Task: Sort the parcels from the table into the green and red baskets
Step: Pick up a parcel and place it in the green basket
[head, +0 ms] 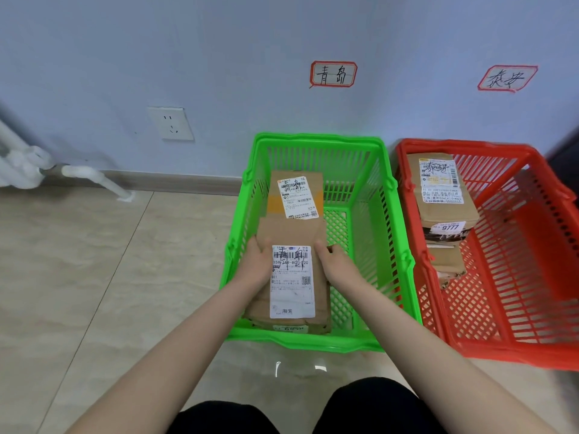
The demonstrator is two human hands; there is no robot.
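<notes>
Both hands are in the green basket [313, 341] right now, which sits on the tiled floor [78, 277] dead ahead at 12 o'clock. The left hand [257, 261] grips the cardboard parcel [293, 233] on its 9 o'clock edge, thumb on top, fingers wrapped under and out of sight. The right hand [338, 264] grips the 3 o'clock edge the same way, thumb laid on the top face, fingers curled over the side. So it's a two-handed hold w/ the parcel lying flat, its white shipping label [291, 280] facing up and handwritten characters over the barcode. The parcel is inside the basket walls, along the 9 o'clock side. Another box edge [291, 328] peeks out under its near end; can't tell if the two touch.

At 12 o'clock from the held parcel, against the far wall of the basket, a 2nd cardboard parcel [296, 195] lies label up, its near end just meeting the held one.

The red basket [517, 358] stands just beside the green one at 3 o'clock. It holds a stack: a brown labelled box [445, 189] on top, a dark package [448, 234] marked 9777 under it, and a smaller torn carton [445, 264] nearer.

On the wall, a red-bordered sign [333, 74] hangs above the green basket and another sign [507, 78] above the red. There's a wall socket [170, 123] at 10 o'clock, w/ a white pipe [94, 180] lower left. Black-trousered knees [369, 405] show at 6 o'clock.
</notes>
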